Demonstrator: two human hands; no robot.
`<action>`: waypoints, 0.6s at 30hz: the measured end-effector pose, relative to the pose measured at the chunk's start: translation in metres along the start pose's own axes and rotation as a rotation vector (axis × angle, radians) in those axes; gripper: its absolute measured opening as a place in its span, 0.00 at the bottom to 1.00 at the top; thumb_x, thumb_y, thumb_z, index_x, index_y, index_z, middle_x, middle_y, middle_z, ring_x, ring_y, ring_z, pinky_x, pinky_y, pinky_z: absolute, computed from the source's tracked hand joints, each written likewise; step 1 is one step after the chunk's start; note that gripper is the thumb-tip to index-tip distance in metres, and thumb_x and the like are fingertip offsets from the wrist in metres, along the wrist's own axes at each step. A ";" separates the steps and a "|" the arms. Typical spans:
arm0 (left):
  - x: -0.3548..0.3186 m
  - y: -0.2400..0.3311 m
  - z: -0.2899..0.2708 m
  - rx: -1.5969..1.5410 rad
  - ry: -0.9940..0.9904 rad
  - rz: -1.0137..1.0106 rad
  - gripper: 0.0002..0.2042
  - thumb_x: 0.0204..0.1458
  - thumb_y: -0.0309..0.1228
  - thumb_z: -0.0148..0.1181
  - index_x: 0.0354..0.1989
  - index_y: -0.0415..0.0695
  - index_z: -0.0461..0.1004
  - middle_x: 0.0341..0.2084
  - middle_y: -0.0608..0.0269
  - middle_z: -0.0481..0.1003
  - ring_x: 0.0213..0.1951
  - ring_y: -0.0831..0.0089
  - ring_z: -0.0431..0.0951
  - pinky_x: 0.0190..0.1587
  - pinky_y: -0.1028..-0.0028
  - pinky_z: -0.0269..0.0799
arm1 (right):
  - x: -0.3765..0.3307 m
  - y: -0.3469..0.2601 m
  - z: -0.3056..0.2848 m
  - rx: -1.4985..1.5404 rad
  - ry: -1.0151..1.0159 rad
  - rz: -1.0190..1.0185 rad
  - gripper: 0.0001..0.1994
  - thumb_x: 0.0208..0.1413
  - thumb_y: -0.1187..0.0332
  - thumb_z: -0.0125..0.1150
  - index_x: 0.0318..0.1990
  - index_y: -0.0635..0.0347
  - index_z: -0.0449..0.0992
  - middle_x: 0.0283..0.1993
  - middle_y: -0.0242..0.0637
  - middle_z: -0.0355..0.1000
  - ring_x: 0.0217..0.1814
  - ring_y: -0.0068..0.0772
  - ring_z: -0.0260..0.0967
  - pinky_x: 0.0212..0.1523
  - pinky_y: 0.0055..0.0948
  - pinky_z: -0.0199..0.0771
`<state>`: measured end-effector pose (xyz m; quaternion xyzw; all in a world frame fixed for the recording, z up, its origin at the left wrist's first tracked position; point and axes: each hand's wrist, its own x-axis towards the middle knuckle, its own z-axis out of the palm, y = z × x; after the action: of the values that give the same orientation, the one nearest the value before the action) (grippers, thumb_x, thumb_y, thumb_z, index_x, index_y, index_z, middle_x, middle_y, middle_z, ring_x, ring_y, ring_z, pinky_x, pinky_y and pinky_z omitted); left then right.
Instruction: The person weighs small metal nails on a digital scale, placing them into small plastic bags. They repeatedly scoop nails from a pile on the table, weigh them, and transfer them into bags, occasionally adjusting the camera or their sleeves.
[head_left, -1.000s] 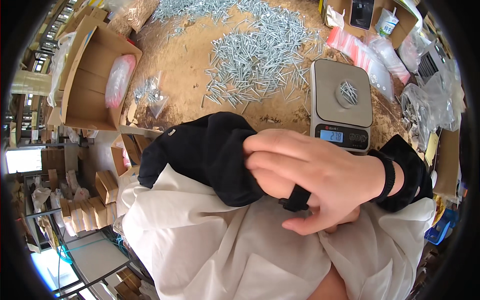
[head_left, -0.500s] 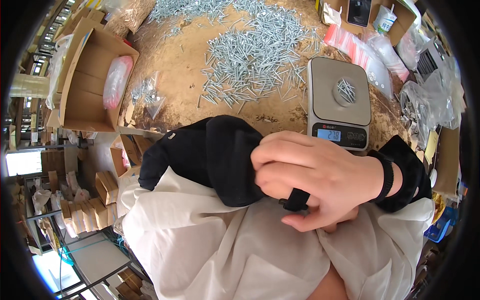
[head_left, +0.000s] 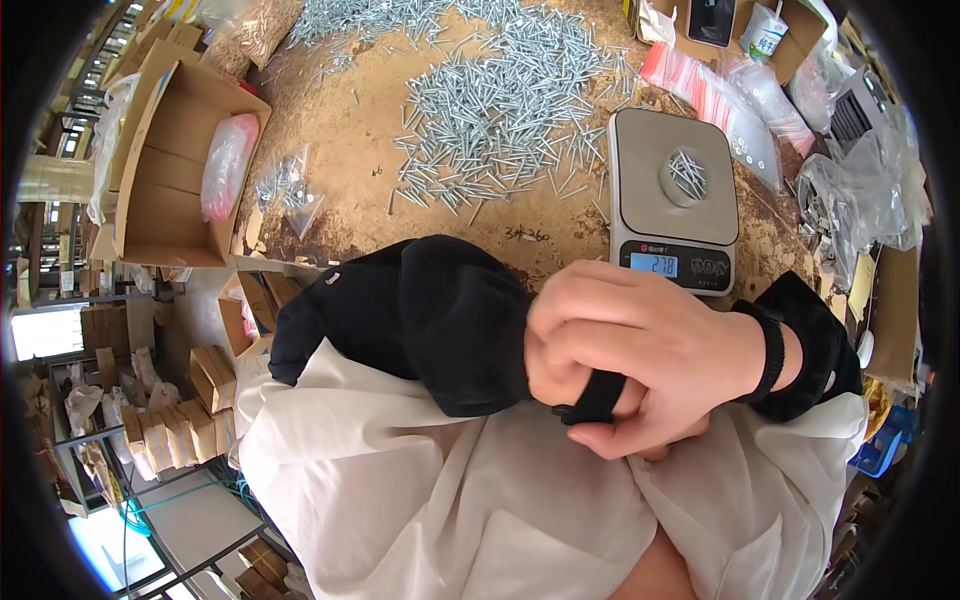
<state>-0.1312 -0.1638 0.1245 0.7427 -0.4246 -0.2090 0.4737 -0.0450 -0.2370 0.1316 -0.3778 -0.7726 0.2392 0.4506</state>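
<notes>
My right hand (head_left: pixel 655 335) lies across my left wrist (head_left: pixel 552 378), its fingers curled round it close to the cuff of the black left sleeve (head_left: pixel 420 320). A black wristband (head_left: pixel 598 397) circles the left wrist just under the right palm. Most of my left hand (head_left: pixel 688 436) is hidden below the right one; only a bit of it shows over the white cloth (head_left: pixel 400 480) on my lap. Beyond the hands, a digital scale (head_left: pixel 672 225) bears a small round dish (head_left: pixel 682 196) of screws (head_left: pixel 686 172). Another thin black band (head_left: pixel 775 352) is on my right wrist.
A big heap of silvery screws (head_left: pixel 500 105) covers the table (head_left: pixel 340 120). At left stand an open carton (head_left: pixel 165 170) with a plastic bundle (head_left: pixel 230 165) and a small bag of hardware (head_left: pixel 290 190). Red-edged zip bags (head_left: pixel 700 95), a phone (head_left: pixel 711 20) and clear bags (head_left: pixel 870 190) lie right.
My right hand has slid a little to the right along the left wrist, off the sleeve cuff. The whole view has shifted slightly; the scale and screws stay as they were.
</notes>
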 end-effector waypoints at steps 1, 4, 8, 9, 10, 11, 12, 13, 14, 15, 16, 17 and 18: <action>0.000 0.000 0.001 0.003 0.002 -0.002 0.06 0.49 0.29 0.60 0.32 0.40 0.73 0.34 0.53 0.75 0.37 0.53 0.77 0.39 0.58 0.73 | -0.005 0.000 -0.002 -0.013 -0.037 -0.007 0.25 0.36 0.64 0.77 0.42 0.61 0.73 0.46 0.44 0.67 0.41 0.49 0.69 0.39 0.39 0.73; 0.002 -0.001 0.002 0.002 0.004 0.001 0.06 0.49 0.29 0.60 0.32 0.40 0.73 0.33 0.52 0.75 0.37 0.52 0.77 0.39 0.58 0.73 | -0.010 -0.003 -0.004 -0.040 -0.067 0.003 0.24 0.36 0.64 0.76 0.42 0.61 0.73 0.46 0.43 0.67 0.44 0.49 0.69 0.41 0.38 0.74; 0.001 -0.001 -0.001 -0.003 0.003 -0.007 0.06 0.49 0.29 0.60 0.32 0.40 0.73 0.33 0.52 0.75 0.37 0.52 0.76 0.39 0.57 0.73 | 0.004 -0.006 0.000 -0.045 0.021 0.007 0.19 0.37 0.64 0.75 0.35 0.58 0.72 0.41 0.39 0.66 0.45 0.48 0.70 0.39 0.38 0.74; 0.002 -0.001 -0.001 -0.005 -0.001 -0.007 0.06 0.49 0.29 0.60 0.32 0.40 0.73 0.33 0.52 0.75 0.37 0.51 0.76 0.39 0.57 0.73 | 0.005 -0.001 0.003 -0.071 0.015 -0.033 0.19 0.38 0.63 0.75 0.35 0.58 0.72 0.41 0.38 0.66 0.45 0.47 0.70 0.39 0.38 0.74; 0.002 -0.002 -0.001 -0.009 -0.003 -0.008 0.06 0.49 0.29 0.60 0.32 0.40 0.73 0.33 0.52 0.75 0.37 0.51 0.76 0.39 0.57 0.73 | 0.005 0.001 0.004 -0.096 0.009 -0.074 0.19 0.38 0.62 0.74 0.35 0.58 0.73 0.41 0.38 0.66 0.45 0.47 0.70 0.39 0.38 0.74; 0.001 -0.002 -0.001 -0.009 -0.006 -0.008 0.06 0.49 0.29 0.60 0.32 0.40 0.73 0.33 0.52 0.75 0.37 0.51 0.76 0.39 0.57 0.73 | 0.004 0.001 0.003 -0.127 -0.008 -0.090 0.19 0.36 0.63 0.74 0.35 0.59 0.72 0.41 0.38 0.65 0.45 0.46 0.68 0.39 0.38 0.73; 0.001 -0.002 -0.001 -0.010 -0.009 -0.008 0.06 0.49 0.29 0.60 0.32 0.40 0.73 0.33 0.52 0.75 0.37 0.51 0.76 0.39 0.57 0.73 | 0.002 -0.002 0.003 -0.158 -0.024 -0.105 0.20 0.35 0.64 0.73 0.35 0.60 0.71 0.41 0.38 0.63 0.44 0.44 0.66 0.39 0.38 0.71; 0.001 -0.001 -0.001 -0.013 -0.014 -0.007 0.06 0.49 0.29 0.60 0.32 0.40 0.73 0.33 0.52 0.75 0.37 0.51 0.76 0.39 0.57 0.73 | 0.001 -0.004 0.003 -0.188 -0.041 -0.121 0.21 0.33 0.65 0.73 0.35 0.61 0.70 0.42 0.38 0.62 0.43 0.43 0.63 0.39 0.38 0.70; 0.002 -0.002 -0.002 -0.014 -0.013 -0.006 0.06 0.49 0.29 0.60 0.32 0.40 0.73 0.33 0.52 0.75 0.37 0.51 0.76 0.39 0.57 0.73 | -0.001 -0.005 0.005 -0.212 -0.029 -0.141 0.21 0.33 0.65 0.72 0.35 0.61 0.70 0.42 0.38 0.62 0.42 0.42 0.63 0.38 0.38 0.70; 0.003 -0.002 -0.001 -0.013 -0.019 -0.005 0.06 0.49 0.29 0.60 0.32 0.40 0.73 0.33 0.52 0.75 0.37 0.50 0.76 0.39 0.57 0.73 | -0.004 -0.006 0.005 -0.239 -0.018 -0.162 0.20 0.34 0.65 0.72 0.35 0.62 0.70 0.41 0.38 0.62 0.42 0.42 0.63 0.38 0.38 0.69; 0.002 -0.002 -0.001 -0.011 -0.018 -0.006 0.06 0.49 0.29 0.60 0.32 0.40 0.73 0.33 0.51 0.75 0.37 0.50 0.76 0.39 0.57 0.73 | -0.004 -0.006 0.004 -0.266 -0.008 -0.183 0.20 0.34 0.65 0.72 0.35 0.62 0.70 0.41 0.38 0.62 0.42 0.42 0.63 0.38 0.37 0.69; 0.003 -0.001 -0.002 -0.012 -0.019 -0.010 0.06 0.49 0.29 0.60 0.32 0.40 0.73 0.33 0.51 0.75 0.37 0.50 0.76 0.39 0.57 0.73 | -0.002 -0.008 0.002 -0.244 -0.031 -0.114 0.20 0.36 0.64 0.72 0.36 0.61 0.71 0.42 0.38 0.63 0.42 0.43 0.64 0.38 0.37 0.71; 0.002 -0.002 -0.003 -0.015 -0.021 -0.008 0.06 0.49 0.29 0.60 0.32 0.40 0.73 0.33 0.51 0.75 0.37 0.50 0.76 0.39 0.56 0.73 | 0.004 -0.010 0.000 -0.217 -0.054 -0.044 0.20 0.38 0.63 0.71 0.38 0.60 0.73 0.43 0.38 0.65 0.42 0.44 0.66 0.39 0.37 0.73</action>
<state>-0.1276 -0.1634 0.1241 0.7385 -0.4250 -0.2220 0.4740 -0.0506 -0.2399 0.1409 -0.4007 -0.8140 0.1541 0.3912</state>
